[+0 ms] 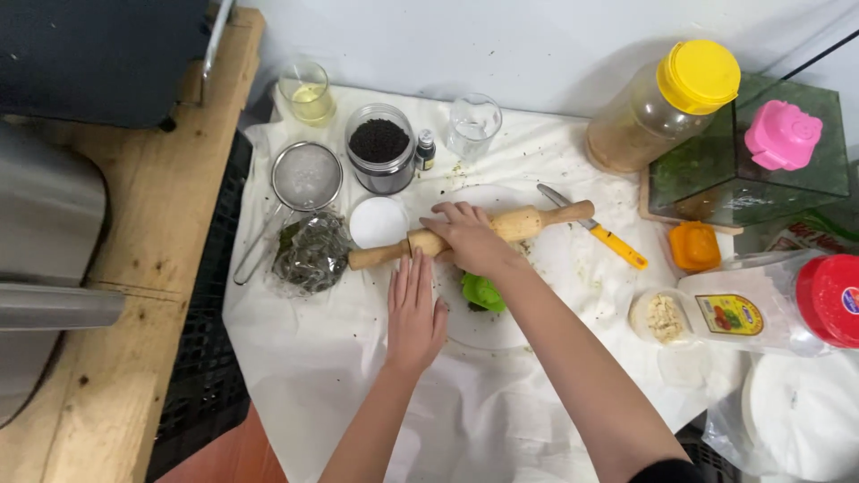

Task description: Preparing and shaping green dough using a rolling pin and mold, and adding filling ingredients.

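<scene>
A wooden rolling pin (528,220) lies across a white plate (555,268) on the white cloth. My right hand (470,237) presses on the middle of the pin. Flat on the cloth, my left hand (414,309) has its fingers stretched out, and its fingertips touch the pin near the left handle. Beneath my right wrist a lump of green dough (483,292) shows on the plate. A knife with a yellow handle (598,231) rests on the plate's far right side.
At the back stand a jar of dark grains (380,148), a small dark bottle (425,149), two glasses (472,123), a metal strainer (306,177) and a bag of dried leaves (311,255). Right: a yellow-lidded jar (667,107), green glass box (752,170), a red-lidded jar (769,304).
</scene>
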